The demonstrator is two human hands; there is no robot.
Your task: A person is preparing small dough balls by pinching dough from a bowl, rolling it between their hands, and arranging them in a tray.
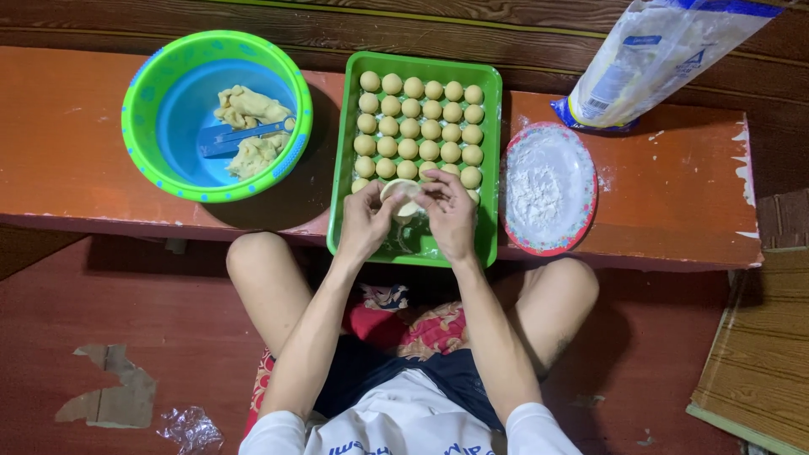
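Two hands' fingers [421, 195] pinch one dough disc [399, 195] over roughly thirty balls [420, 120].

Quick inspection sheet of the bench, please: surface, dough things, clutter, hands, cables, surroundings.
Surface: orange bench, paint chipped at its right end, flour specks.
Job's things: green tray with rows of dough balls; flattened dough piece between both hands.
Clutter: green bowl holding dough scraps and a blue scraper; plate of flour; flour bag.
Grippers: left hand and right hand pinch the dough piece.
Cables: nothing seen.
Surroundings: red floor, crumpled plastic.
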